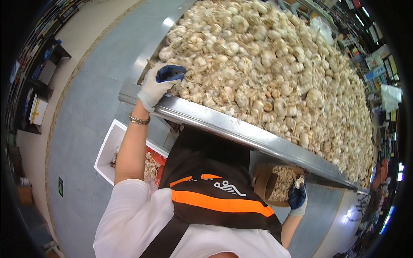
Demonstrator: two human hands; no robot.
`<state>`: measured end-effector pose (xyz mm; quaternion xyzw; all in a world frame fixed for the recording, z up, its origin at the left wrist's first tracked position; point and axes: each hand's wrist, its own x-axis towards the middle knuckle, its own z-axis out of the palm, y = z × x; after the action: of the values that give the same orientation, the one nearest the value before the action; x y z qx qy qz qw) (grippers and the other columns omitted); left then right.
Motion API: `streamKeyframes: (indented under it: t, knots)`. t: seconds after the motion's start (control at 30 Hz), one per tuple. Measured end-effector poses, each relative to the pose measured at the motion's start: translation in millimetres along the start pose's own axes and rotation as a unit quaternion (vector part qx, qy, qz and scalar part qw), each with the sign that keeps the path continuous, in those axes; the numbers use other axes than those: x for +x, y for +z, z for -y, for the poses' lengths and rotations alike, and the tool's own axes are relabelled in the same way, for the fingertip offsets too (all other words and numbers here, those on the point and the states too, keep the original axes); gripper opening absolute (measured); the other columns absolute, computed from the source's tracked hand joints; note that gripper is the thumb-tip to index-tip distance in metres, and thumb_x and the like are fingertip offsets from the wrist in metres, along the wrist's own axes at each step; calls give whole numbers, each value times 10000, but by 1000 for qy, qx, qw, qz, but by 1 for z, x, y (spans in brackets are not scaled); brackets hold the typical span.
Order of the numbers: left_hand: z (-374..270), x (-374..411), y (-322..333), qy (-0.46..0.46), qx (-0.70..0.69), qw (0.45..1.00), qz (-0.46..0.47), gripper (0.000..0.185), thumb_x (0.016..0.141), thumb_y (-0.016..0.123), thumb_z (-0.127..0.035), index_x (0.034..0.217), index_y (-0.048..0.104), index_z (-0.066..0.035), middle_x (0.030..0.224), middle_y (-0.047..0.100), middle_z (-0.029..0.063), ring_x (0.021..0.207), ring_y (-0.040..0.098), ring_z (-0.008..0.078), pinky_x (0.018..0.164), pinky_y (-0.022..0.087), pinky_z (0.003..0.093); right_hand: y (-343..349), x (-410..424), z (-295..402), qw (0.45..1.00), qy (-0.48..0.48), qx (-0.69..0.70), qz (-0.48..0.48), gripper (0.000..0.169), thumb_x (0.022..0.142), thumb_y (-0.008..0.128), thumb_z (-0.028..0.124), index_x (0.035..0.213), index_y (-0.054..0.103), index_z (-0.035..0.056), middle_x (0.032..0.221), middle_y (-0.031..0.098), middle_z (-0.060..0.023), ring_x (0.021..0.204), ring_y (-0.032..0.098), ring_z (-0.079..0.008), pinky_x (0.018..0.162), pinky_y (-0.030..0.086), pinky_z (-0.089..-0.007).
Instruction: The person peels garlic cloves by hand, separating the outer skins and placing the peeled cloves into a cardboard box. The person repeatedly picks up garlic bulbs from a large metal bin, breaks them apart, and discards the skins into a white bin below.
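A large heap of garlic bulbs (245, 64) fills a metal-edged display bin (219, 121) before me. My left hand (163, 82), in a white knit glove with a blue coated palm, is at the bin's near left corner, beside the heap. Its fingers are curled, and whether anything lies inside them is hidden. Low on the right, my right hand (297, 195) wears a matching glove. Its fingertips grip a pale garlic piece (299, 182) next to a cardboard box (271, 185), which stands below the bin's edge and holds many small garlic pieces (281, 185).
On the floor at left, a white foam box (108, 161) contains garlic skins (151, 166) and something red. Tiled floor (87, 129) runs along the left side to dark shelving (38, 87). Clear plastic bags (322, 30) lie at the heap's far edge.
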<state>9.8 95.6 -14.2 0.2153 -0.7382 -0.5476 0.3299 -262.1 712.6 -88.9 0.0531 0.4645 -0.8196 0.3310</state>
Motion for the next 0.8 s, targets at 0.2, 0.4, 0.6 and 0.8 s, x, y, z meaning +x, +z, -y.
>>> streamKeyframes:
  t: [0.2, 0.4, 0.6, 0.8]
  knots:
    - [-19, 3, 8, 23, 298, 946, 123, 377, 758, 769, -80, 1121, 684, -31, 1047, 685, 104, 1011, 643, 217, 915, 488, 307, -214, 18, -10, 988, -7, 156, -4, 107, 977, 566, 109, 1051, 593, 38, 1013, 643, -121, 926, 624, -225, 839, 577, -336]
    - [-30, -6, 5, -68, 290, 941, 158, 297, 819, 719, -110, 1095, 687, -7, 1015, 710, 115, 938, 658, 219, 886, 498, 334, -84, 45, -35, 967, -116, -127, -189, 240, 877, 711, 97, 1107, 643, 80, 999, 669, -46, 843, 653, -150, 754, 521, -254]
    - [-1, 22, -8, -113, 262, 934, 214, 417, 794, 665, 25, 1207, 612, 6, 1142, 654, 103, 1069, 607, 196, 976, 442, 296, -56, 28, -33, 904, -267, -187, -277, 553, 756, 678, -131, 1237, 495, 70, 1093, 599, -81, 990, 631, -214, 789, 586, -351]
    - [-27, 22, 22, -98, 328, 914, 220, 347, 795, 660, 41, 1141, 637, 24, 1066, 680, 87, 998, 635, 185, 927, 470, 283, -1, -1, -17, 803, -343, -345, -344, 536, 776, 739, -60, 1233, 473, 30, 1106, 580, -67, 1009, 624, -178, 920, 499, -290]
